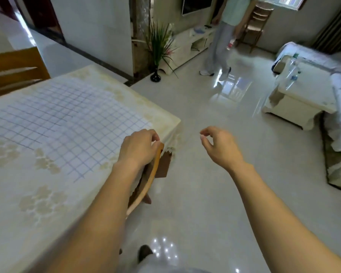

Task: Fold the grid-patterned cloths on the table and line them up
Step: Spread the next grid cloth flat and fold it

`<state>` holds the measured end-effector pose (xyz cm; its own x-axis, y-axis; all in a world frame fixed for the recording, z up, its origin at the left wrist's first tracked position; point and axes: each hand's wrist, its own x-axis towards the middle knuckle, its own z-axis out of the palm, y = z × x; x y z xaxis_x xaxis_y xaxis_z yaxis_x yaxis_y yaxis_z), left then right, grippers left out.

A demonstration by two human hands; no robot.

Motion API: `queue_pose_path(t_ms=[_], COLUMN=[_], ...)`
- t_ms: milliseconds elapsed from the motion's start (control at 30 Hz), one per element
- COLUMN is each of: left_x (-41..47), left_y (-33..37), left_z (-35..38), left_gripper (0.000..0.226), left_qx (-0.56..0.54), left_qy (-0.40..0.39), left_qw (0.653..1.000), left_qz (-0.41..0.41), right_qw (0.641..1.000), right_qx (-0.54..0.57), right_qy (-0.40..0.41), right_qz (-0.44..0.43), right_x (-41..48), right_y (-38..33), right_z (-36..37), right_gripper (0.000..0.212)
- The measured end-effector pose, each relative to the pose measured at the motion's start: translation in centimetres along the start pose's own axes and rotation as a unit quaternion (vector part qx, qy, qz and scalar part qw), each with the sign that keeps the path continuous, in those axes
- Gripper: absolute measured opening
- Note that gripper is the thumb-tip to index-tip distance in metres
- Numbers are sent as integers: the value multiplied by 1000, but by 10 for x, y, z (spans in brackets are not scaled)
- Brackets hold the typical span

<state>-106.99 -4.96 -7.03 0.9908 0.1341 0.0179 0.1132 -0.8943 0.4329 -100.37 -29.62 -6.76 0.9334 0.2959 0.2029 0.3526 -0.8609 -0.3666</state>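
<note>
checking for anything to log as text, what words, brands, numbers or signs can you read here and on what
None can be read in this view.
grid-patterned cloth: lines only, no words.
bottle on the white side table: label too small and blurred to read.
green patch on the sofa: too blurred to read.

- The left hand (138, 146) is bare, its back and knuckles in plain sight, somewhat blurred
- The right hand (219, 144) is bare too, with one short, pale nail showing at a fingertip
- The left forearm (98, 209) is uncovered from the wrist down to the bottom of the view
- The right forearm (280, 205) is likewise uncovered along all its visible length
- A dark shoe (145, 252) with a rounded toe shows low down, beside the right edge of the table (47, 194)
- A pale grey trouser leg (158, 266) shows just below it; its cut cannot be told
</note>
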Motion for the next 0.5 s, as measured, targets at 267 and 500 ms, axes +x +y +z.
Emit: queue_pose_path(t_ms=[267, 500], left_x=[85, 140], left_y=[-23, -41], left_z=[2, -1], left_gripper=[21, 22], left_qx=[43, 82], left_qy=[-8, 20], left_qw=[998, 984], left_qz=[-50, -160], right_qw=[997, 984], right_qx=[26, 84], right_qy=[-36, -62], right_qz=[-64, -144], right_x=[110, 221], right_y=[-5, 5], right_z=[41, 73], right_gripper=[25, 24])
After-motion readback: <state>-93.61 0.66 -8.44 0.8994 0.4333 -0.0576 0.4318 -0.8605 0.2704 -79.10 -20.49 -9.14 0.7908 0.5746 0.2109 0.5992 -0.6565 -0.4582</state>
